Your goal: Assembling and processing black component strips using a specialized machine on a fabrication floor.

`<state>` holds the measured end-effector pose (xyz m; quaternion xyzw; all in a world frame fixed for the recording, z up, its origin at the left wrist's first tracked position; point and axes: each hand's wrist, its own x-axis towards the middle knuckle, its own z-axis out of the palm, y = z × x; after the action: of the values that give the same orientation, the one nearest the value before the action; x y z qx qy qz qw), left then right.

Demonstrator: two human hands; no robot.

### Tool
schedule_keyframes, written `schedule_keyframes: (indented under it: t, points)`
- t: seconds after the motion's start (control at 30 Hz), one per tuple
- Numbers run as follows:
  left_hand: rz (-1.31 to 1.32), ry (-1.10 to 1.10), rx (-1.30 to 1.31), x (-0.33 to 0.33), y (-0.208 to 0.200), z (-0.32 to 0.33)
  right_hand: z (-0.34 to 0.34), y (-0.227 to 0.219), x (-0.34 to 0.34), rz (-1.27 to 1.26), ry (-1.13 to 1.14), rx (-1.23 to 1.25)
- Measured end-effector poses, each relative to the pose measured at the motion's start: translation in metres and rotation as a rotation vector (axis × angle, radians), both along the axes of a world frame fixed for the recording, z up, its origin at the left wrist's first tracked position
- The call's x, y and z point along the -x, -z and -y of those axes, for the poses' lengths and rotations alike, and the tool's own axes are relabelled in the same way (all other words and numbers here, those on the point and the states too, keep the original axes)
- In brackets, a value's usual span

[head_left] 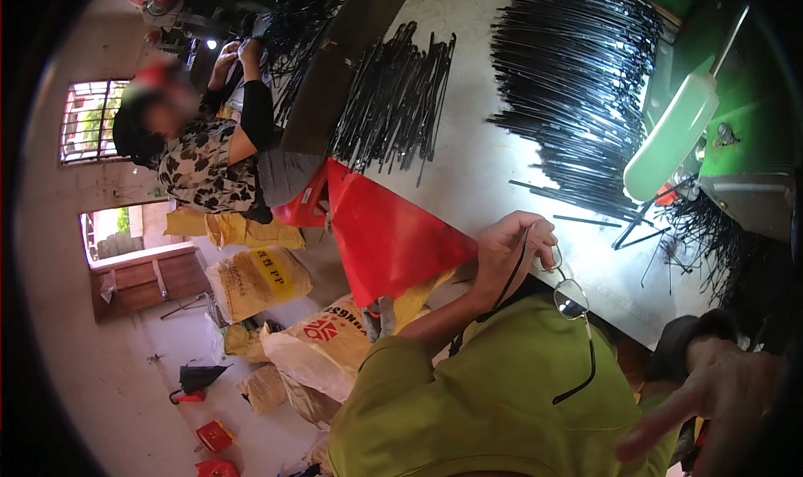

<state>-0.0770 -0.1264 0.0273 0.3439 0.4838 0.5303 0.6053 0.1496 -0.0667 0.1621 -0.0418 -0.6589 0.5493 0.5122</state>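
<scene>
My left hand (517, 247) is closed in a pinch on a pair of eyeglasses (572, 300), at the near edge of the table in front of my green shirt. The eyeglasses have a thin metal frame and dark temples. One temple passes by my palm and the other hangs down past the lens. Low at the right, my right hand (726, 385) is apart from the eyeglasses, with a finger stretched out to the left and nothing seen in it. A dark cuff (682, 339) is round that wrist. Beyond my hands, a wide row of thin black rods (577, 67) covers part of the pale table (477, 155).
A smaller bundle of black rods (397, 100) lies farther left. A pale green-handled tool (673, 138) slants before a green machine (749, 134). Red sheeting (393, 230) hangs at the table edge. Sacks (322, 343) lie on the floor. Another person (209, 163) works at the upper left.
</scene>
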Motion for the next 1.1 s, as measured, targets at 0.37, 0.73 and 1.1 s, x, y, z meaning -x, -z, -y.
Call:
schedule_keyframes:
  t: [0.37, 0.73, 1.1]
  points:
    - [-0.027, 0.049, 0.025, -0.004, -0.005, -0.002, -0.013, -0.003, 0.023, 0.03, 0.073, -0.034]
    - [0.002, 0.024, 0.075, 0.001, -0.004, 0.0, -0.002, 0.011, -0.001, 0.082, 0.135, -0.083]
    - [0.02, 0.021, 0.05, -0.004, -0.002, -0.002, -0.01, 0.012, 0.002, 0.088, 0.218, -0.123]
